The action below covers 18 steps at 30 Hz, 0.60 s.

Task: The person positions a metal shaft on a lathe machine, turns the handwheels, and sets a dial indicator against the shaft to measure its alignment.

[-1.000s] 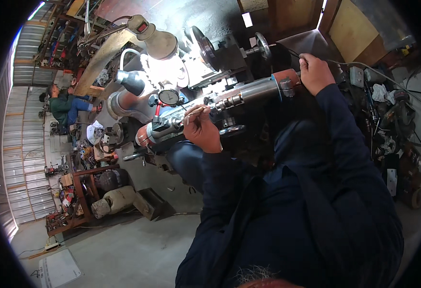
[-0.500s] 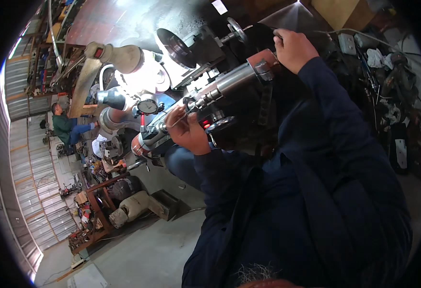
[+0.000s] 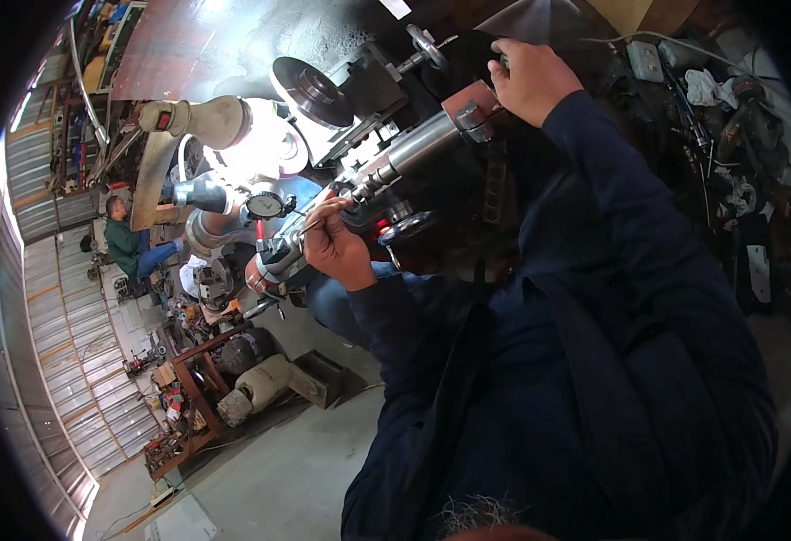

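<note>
My left hand [image 3: 337, 251] is closed, fingertips pinched together beside the thin end of a horizontal metal shaft [image 3: 371, 185]. What the fingers hold, if anything, is hidden. Above and left of that hand sits a round dial gauge [image 3: 265, 206]. At the far right end of the machine, my right hand [image 3: 537, 81] curls round a small dark handle [image 3: 504, 61]. Just below and left of it lies a thick steel cylinder [image 3: 424, 142], joined to a reddish block [image 3: 469, 99]. A dark disc-shaped wheel [image 3: 316, 93] stands behind the shaft.
A glowing work lamp [image 3: 215, 123] hangs over the machine. One handwheel [image 3: 409, 228] sits below the shaft, another [image 3: 427, 47] at the back. Cluttered tools and a white rag [image 3: 709, 88] lie right. A person in green [image 3: 123, 236] sits far left.
The view has shifted a little. My left hand's fingers, blurred and more spread before, are now drawn together by the shaft. My right hand stays at the handle.
</note>
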Tool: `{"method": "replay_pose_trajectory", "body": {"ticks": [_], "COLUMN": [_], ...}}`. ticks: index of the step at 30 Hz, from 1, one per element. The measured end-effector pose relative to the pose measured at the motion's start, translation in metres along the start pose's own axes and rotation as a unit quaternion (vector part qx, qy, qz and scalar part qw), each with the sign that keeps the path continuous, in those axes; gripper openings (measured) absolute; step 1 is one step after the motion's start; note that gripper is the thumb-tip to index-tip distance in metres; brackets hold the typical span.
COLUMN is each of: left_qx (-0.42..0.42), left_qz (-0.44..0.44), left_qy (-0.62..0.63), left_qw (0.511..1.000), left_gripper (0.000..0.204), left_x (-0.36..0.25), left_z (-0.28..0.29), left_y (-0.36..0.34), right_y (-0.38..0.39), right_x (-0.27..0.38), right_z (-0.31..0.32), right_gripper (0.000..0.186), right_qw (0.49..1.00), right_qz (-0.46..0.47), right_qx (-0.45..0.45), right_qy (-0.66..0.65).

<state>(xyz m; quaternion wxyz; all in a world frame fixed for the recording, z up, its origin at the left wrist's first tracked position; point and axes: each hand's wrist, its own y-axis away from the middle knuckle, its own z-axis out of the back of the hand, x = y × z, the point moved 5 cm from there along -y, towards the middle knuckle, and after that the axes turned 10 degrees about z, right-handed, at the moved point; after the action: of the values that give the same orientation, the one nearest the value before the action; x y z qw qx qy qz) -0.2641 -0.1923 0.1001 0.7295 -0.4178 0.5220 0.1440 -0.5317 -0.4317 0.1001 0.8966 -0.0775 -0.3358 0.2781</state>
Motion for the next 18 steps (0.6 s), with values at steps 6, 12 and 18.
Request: {"method": "replay_pose_trajectory", "body": {"ticks": [6, 12, 18], "left_qx": [-0.043, -0.039, -0.021], "left_qz": [-0.038, 0.004, -0.035], "left_qy": [0.023, 0.018, 0.097], "left_qw": [0.998, 0.999, 0.994], "left_gripper": [0.013, 0.014, 0.018], "left_x": [0.001, 0.002, -0.009], "left_z": [0.002, 0.013, 0.016], "left_y": [-0.001, -0.007, -0.010], "right_y": [-0.007, -0.059, -0.085], "right_x": [0.006, 0.000, -0.031], "right_z": [0.010, 0.020, -0.032], "right_gripper": [0.056, 0.081, 0.082], "right_qw": [0.995, 0.996, 0.988], "right_qz": [0.015, 0.059, -0.018], "right_qx": [0.081, -0.021, 0.114], "right_qy": [0.058, 0.067, 0.107]}}
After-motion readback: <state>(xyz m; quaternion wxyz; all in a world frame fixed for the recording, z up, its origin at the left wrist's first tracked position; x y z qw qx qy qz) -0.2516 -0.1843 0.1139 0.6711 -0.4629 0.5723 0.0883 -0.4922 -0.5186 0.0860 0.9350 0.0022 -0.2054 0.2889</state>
